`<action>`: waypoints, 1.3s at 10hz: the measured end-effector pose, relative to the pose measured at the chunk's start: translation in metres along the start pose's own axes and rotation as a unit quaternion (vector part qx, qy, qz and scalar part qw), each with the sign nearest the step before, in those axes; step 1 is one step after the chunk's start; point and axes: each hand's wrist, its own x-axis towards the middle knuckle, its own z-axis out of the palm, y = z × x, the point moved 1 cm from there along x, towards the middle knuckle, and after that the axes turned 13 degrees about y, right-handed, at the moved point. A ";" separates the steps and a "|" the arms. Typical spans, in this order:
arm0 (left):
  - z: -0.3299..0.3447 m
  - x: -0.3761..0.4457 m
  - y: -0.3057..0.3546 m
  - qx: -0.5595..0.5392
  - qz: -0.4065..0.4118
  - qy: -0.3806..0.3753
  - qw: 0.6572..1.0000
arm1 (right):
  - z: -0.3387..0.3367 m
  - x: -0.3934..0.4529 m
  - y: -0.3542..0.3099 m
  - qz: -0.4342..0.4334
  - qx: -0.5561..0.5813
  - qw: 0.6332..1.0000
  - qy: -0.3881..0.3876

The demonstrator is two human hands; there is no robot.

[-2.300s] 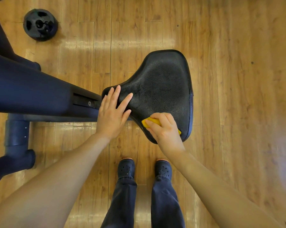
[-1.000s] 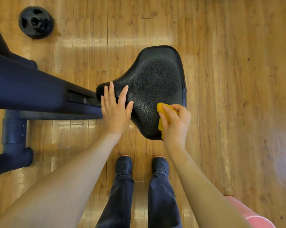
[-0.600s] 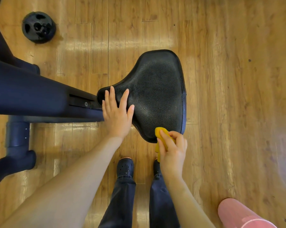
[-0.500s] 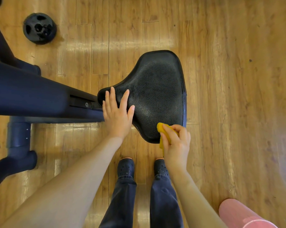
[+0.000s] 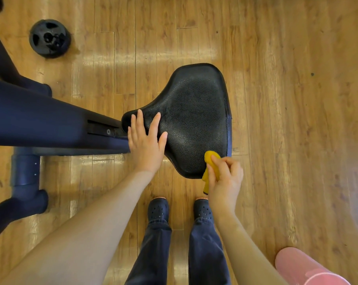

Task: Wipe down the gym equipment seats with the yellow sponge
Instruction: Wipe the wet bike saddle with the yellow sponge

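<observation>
1. A black textured seat sits at the end of a dark blue frame, seen from straight above over a wooden floor.
2. The left hand lies flat on the narrow front of the seat, palm down. Its fingers are spread and released, gripping nothing, and the heel of the hand hangs past the near edge.
3. The right hand is at the seat's near right corner, with its fingers curled around a yellow sponge.
4. The upper end of the sponge presses against the seat's surface close to the rim. The lower end hangs down past the edge, beside the palm.
5. The seam along the seat's right side runs just beyond the sponge.
6. Two dark clogs and dark trouser legs stand on the floor directly below the seat's near edge.
7. A round black weight plate lies on the floor at the upper left, well apart from the seat.
8. A pink cylinder shows in the lower right corner; what it is cannot be told.
9. The frame's base and a leg reach the floor at the left.
</observation>
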 end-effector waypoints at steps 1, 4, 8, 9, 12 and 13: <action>-0.003 0.000 0.006 -0.006 -0.017 -0.011 1.000 | -0.007 -0.015 0.001 0.019 0.017 0.999 -0.030; -0.033 -0.010 0.060 -0.013 -0.082 -0.028 0.996 | -0.041 0.049 -0.013 0.011 0.056 0.994 -0.091; -0.069 -0.005 0.128 -0.017 -0.193 0.010 0.981 | -0.044 0.158 -0.049 -0.153 0.013 0.965 -0.214; -0.066 0.009 0.122 -0.017 -0.232 0.022 0.972 | -0.014 0.176 -0.067 -0.266 -0.025 0.931 -0.247; -0.064 0.055 0.111 0.010 -0.330 0.049 0.943 | 0.036 0.233 -0.108 -0.279 0.018 0.904 -0.324; -0.052 0.061 0.116 0.026 -0.378 0.068 0.923 | 0.049 0.251 -0.120 -0.289 0.059 0.890 -0.347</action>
